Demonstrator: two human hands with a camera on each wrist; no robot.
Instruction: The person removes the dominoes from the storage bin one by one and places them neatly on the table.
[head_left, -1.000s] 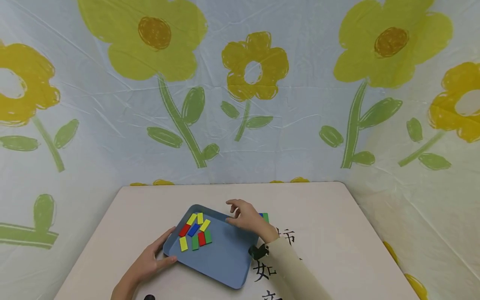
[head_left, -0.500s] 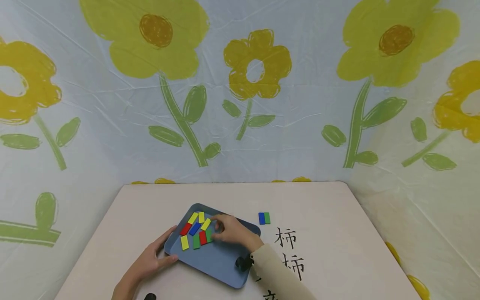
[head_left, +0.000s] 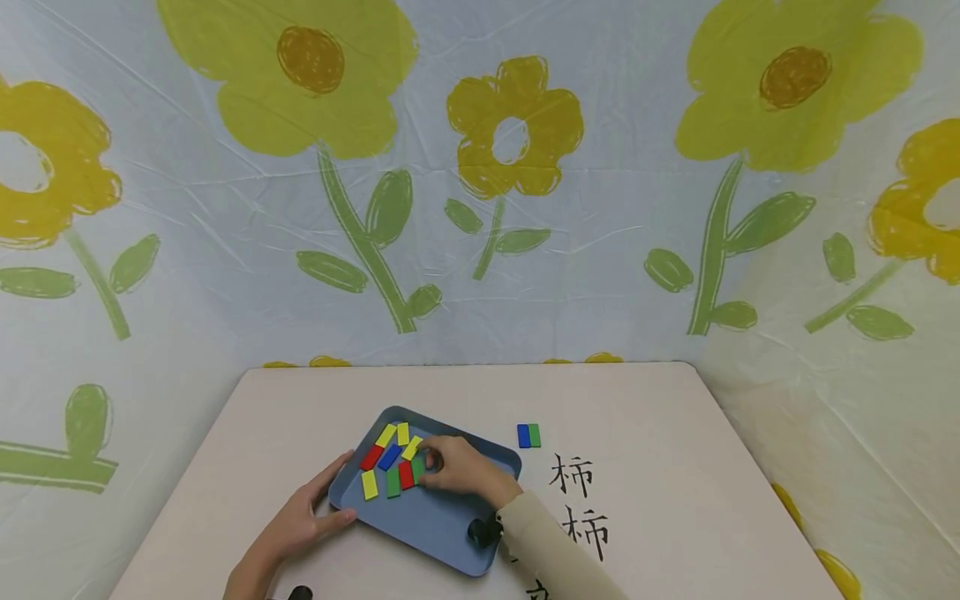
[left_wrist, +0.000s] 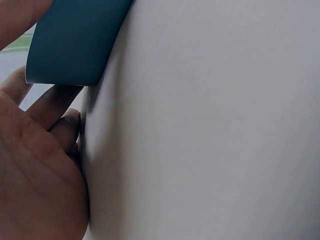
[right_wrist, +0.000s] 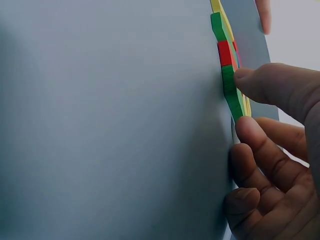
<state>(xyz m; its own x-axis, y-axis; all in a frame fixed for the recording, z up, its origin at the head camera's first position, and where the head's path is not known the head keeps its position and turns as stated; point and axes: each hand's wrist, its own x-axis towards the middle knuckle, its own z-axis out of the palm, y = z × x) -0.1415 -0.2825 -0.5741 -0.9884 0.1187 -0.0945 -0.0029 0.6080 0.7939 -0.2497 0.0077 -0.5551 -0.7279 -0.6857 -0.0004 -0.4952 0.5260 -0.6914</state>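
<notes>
A blue-grey tray lies tilted on the table. At its left corner my left hand grips it, thumb at the near edge; fingers reach round the tray wall in the left wrist view. Small flat blocks in red, yellow, blue and green lie in the tray's left part. My right hand pinches a green block between thumb and fingertips, beside a red block. A second green block is left of the red one. A yellow block sits just beyond the fingers.
Right of the tray, a blue block and a green block lie side by side on the table. Black characters mark the tabletop nearby. A flowered cloth hangs behind and at both sides.
My right hand has moved left and nearer from the tray's far right rim to the green block, uncovering the blue-green pair and characters. My left hand has stayed on the tray.
</notes>
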